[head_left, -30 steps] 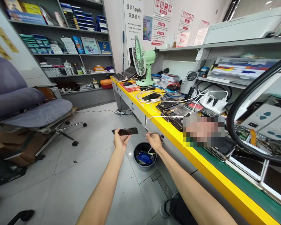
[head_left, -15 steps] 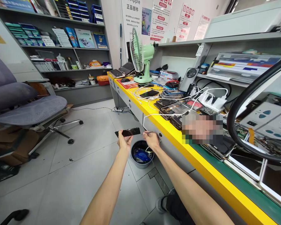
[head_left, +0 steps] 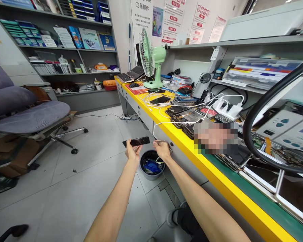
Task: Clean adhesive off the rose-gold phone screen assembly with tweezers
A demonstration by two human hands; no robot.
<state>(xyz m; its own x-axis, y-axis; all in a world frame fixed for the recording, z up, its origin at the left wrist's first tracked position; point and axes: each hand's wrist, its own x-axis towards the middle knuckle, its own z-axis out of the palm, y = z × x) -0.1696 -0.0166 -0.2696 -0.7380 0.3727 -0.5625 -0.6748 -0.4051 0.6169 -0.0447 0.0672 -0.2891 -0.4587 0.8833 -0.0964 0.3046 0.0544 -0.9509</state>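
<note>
The left hand's (head_left: 133, 153) fingers clamp a phone (head_left: 136, 142) in mid-air; the right hand's (head_left: 163, 150) pinch a thin tool (head_left: 158, 141), its tip by the phone's end, contact unclear. Just beside, a white cable (head_left: 171, 123) droops over the bench's (head_left: 183, 143) edge. Below, a bin (head_left: 151, 177) holds something blue (head_left: 153, 166).

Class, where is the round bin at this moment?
In the head view, the round bin stands on the floor in the lower middle, beside the yellow-edged bench, below the dark panel in the left hand and partly behind the right hand.
</note>
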